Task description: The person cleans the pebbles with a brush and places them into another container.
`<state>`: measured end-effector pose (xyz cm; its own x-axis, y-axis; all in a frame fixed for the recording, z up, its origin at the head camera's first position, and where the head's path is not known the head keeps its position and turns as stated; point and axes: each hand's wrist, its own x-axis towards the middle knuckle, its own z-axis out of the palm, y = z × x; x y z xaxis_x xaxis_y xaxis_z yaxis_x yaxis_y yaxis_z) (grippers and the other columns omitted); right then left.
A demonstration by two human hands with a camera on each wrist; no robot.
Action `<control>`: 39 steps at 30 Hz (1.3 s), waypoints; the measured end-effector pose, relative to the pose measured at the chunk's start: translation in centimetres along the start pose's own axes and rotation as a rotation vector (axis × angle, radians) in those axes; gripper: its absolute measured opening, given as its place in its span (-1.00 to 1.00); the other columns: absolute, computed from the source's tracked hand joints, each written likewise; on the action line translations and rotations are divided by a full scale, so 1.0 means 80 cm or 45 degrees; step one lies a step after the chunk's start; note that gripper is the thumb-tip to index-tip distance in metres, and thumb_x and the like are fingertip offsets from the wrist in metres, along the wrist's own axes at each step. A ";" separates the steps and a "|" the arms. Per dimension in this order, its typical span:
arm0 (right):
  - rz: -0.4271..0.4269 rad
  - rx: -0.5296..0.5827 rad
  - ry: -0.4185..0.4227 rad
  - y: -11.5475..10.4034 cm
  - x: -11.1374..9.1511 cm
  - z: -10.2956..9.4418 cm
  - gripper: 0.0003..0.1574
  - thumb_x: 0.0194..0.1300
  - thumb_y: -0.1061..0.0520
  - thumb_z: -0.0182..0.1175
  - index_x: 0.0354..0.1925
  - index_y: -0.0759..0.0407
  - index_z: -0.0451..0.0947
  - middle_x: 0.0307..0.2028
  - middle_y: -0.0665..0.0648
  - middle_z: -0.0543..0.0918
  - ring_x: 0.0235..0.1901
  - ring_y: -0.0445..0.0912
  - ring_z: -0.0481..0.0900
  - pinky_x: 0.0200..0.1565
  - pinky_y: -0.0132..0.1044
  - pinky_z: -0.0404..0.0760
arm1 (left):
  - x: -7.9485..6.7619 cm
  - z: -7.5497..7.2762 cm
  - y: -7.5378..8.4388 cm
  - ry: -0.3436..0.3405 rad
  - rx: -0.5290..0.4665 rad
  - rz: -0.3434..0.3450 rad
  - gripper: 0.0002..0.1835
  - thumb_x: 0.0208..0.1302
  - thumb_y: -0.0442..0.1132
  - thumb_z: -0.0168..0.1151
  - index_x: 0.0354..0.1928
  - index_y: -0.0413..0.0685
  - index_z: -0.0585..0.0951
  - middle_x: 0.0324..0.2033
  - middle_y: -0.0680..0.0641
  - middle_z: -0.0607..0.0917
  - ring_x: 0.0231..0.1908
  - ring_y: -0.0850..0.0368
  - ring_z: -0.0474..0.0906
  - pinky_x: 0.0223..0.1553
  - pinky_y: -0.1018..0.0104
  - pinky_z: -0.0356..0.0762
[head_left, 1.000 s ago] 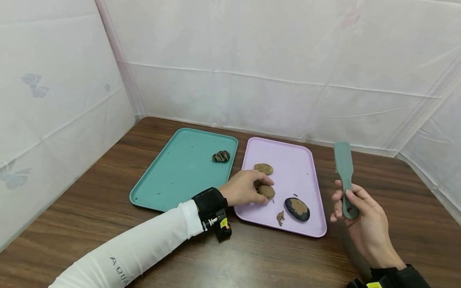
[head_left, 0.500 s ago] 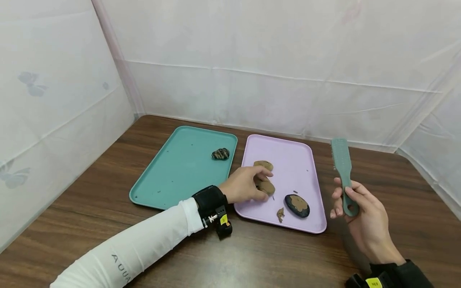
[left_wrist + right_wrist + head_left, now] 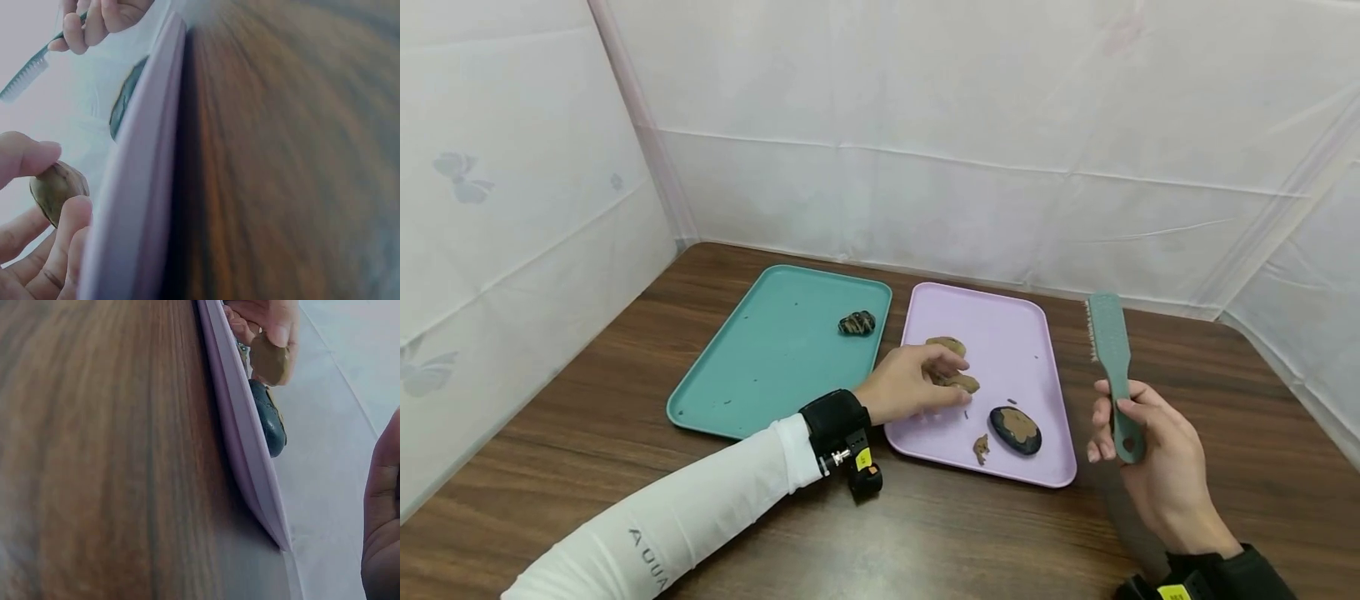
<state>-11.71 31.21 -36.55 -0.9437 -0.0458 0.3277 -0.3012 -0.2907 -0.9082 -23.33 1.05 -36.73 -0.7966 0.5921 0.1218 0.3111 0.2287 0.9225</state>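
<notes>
My left hand [image 3: 901, 387] pinches a mud-coated stone [image 3: 964, 382] between thumb and fingers, just over the lilac tray [image 3: 1003, 325]. In the left wrist view the same stone [image 3: 57, 190] stands on edge, clear of the tray. Behind the fingers, partly covered, lies another brown-coated stone [image 3: 947, 344]. Nearer the tray's front is a smooth black stone [image 3: 1017, 430] with a brown patch on top. To the right of the tray, my right hand [image 3: 1165, 471] grips a grey-green brush [image 3: 1108, 333] by its handle. The brush is upright in the air, its bristles facing left.
A teal tray [image 3: 775, 350] sits left of the lilac one, bearing a dark striped stone [image 3: 857, 323]. A brown flake [image 3: 981, 448] and small crumbs lie on the lilac tray. White sheeting [image 3: 880, 192] walls in the wooden table [image 3: 925, 542].
The mud-coated stone has been tipped up off the tray by my left hand. In my right hand the brush has turned a little, so more of its bristles show.
</notes>
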 end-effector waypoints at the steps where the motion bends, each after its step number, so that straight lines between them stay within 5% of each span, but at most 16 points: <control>1: -0.005 0.011 -0.014 0.000 0.000 0.000 -0.52 0.75 0.31 -0.35 0.16 0.39 0.52 -0.33 0.14 0.63 -0.60 -0.04 0.42 -0.46 -0.21 0.68 | 0.000 0.001 0.002 -0.007 -0.035 -0.011 -0.55 0.31 -0.20 0.55 0.19 -0.16 0.71 -0.11 0.01 0.76 -0.47 0.16 0.65 -0.47 0.26 0.73; 11: -0.018 0.065 -0.165 0.006 -0.004 0.007 -0.40 0.65 0.41 -0.50 0.09 0.38 0.54 -0.46 0.12 0.49 -0.66 0.08 0.15 -0.46 -0.19 0.66 | -0.002 0.008 0.015 -0.039 -0.502 -0.158 -0.63 0.56 -0.11 0.29 0.18 -0.24 0.72 -0.07 -0.08 0.77 -0.35 0.13 0.73 -0.33 0.24 0.79; 19: 0.128 0.031 -0.209 0.010 -0.011 0.029 -0.54 0.73 0.31 -0.38 0.07 0.27 0.50 -0.50 0.04 0.46 -0.68 0.10 0.13 -0.48 -0.21 0.71 | 0.001 0.020 0.009 -0.093 -0.943 -0.249 -0.49 0.71 -0.06 0.06 0.22 -0.46 0.61 -0.11 -0.24 0.81 -0.36 0.12 0.73 -0.24 0.29 0.78; 30: 0.323 0.031 -0.205 0.031 -0.017 0.047 -0.55 0.78 0.17 -0.28 -0.05 0.14 0.58 -0.54 0.00 0.39 -0.65 0.12 0.04 -0.48 -0.28 0.69 | -0.002 0.021 -0.006 -0.062 -1.080 -0.245 -0.65 0.70 -0.31 0.04 0.29 -0.48 0.52 -0.07 -0.19 0.79 -0.21 0.06 0.78 0.17 0.00 0.71; 39: 0.348 -0.014 -0.195 0.031 -0.017 0.051 -0.57 0.79 0.16 -0.23 -0.03 0.17 0.60 -0.52 -0.05 0.46 -0.65 0.10 0.06 -0.48 -0.25 0.71 | -0.003 0.018 -0.002 -0.061 -1.072 -0.192 -0.64 0.63 -0.47 0.06 0.33 -0.56 0.48 -0.08 -0.17 0.77 -0.19 0.09 0.78 0.17 0.05 0.71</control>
<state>-10.61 26.62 -38.20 -0.9585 -0.2648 0.1060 -0.0416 -0.2378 -0.9704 -22.43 2.01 -37.42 -0.7697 0.6380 -0.0221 -0.3001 -0.3310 0.8946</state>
